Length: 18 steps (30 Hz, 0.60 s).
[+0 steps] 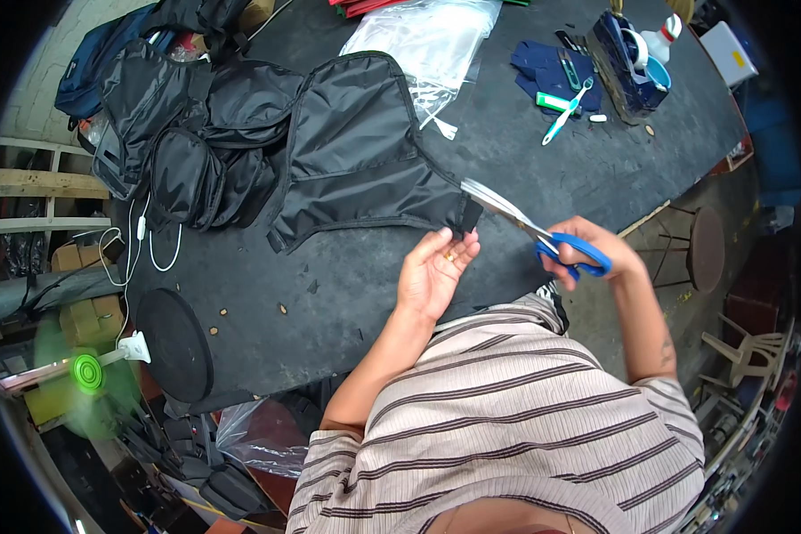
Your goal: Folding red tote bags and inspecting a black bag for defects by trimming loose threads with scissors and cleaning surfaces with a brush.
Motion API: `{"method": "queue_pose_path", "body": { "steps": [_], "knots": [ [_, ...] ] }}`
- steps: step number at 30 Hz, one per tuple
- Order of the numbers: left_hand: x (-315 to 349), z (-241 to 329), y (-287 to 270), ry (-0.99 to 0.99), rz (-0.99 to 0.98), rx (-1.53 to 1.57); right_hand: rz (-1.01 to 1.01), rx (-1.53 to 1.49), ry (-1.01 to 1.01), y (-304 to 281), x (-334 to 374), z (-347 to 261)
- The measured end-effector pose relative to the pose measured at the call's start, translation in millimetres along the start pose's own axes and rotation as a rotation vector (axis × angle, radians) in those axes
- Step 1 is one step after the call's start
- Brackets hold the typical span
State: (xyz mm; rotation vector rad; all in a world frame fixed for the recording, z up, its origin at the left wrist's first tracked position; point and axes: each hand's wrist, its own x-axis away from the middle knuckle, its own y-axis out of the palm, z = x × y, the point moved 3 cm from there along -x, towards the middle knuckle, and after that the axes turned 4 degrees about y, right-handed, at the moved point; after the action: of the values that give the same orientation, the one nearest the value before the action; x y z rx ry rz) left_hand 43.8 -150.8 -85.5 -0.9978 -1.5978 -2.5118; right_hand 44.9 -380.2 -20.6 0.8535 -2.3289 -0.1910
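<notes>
A flat black fabric piece (354,125) with bound edges lies on the dark table. My left hand (435,270), palm up, pinches the corner of it that points toward me. In my right hand (586,254) is a pair of scissors (529,226) with blue handles. Their blades reach left to the fabric's edge, just above my left fingertips. Whether the blades are parted is hard to tell. Left of this piece, more black sewn bag parts (187,169) are heaped together.
Clear plastic bags (423,49) lie at the table's far side. At the far right are a dark blue cloth (543,71), a toothbrush (568,112) and a tool box (627,71). A round black disc (175,345) rests at the near left, beside a green fan (87,374). A stool (707,249) stands right.
</notes>
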Motion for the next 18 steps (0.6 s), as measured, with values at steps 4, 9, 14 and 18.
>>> {"method": "queue_pose_path", "body": {
  "steps": [4,9,14,18],
  "knots": [
    [6.8,-8.1,-10.1,0.042,-0.054,-0.1,-0.102,0.352,0.314,-18.6,13.7,-12.8],
    [7.7,-11.5,-13.3,0.054,-0.014,-0.155,-0.092,0.515,0.464,-16.9,5.4,-38.1],
    [11.2,-11.5,-11.2,0.087,0.012,-0.175,-0.128,0.619,0.53,-12.8,-10.7,-53.9],
    [12.0,-12.2,-10.1,0.083,0.021,-0.169,-0.186,0.634,0.522,-12.2,-26.3,-57.7]
  ]
}}
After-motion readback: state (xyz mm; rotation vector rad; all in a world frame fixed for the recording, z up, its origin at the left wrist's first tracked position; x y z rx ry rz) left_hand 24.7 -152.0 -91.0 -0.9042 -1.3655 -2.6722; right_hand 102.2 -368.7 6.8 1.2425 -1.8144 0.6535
